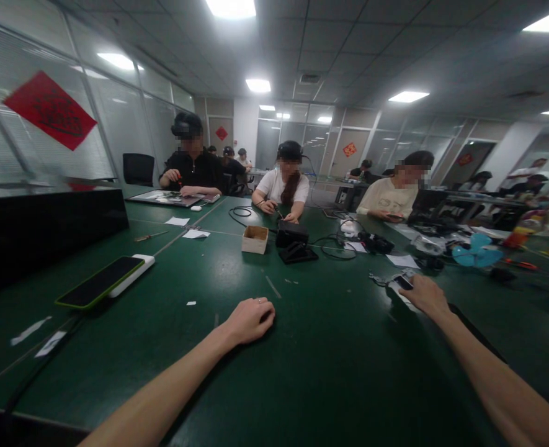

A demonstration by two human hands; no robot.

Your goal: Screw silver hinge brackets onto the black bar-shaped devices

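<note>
My left hand [252, 320] rests on the green table with its fingers curled in, and nothing shows in it. A ring is on one of its fingers. Off to the right, my right hand [425, 295] is closed on the near side of a small silver-and-black device [402, 284], which lies on or just above a white paper. My fingers hide part of the device, so its exact kind cannot be made out. Beside it, some small metal pieces or a chain [377, 279] lie on the table.
A small open cardboard box [255, 241] and a black stand [297, 253] sit mid-table. On the left lie a phone [100, 282], a white slab [137, 273] and a screwdriver [151, 236]. Blue fan blades [477, 251] and cables are at right. Several co-workers sit across the table.
</note>
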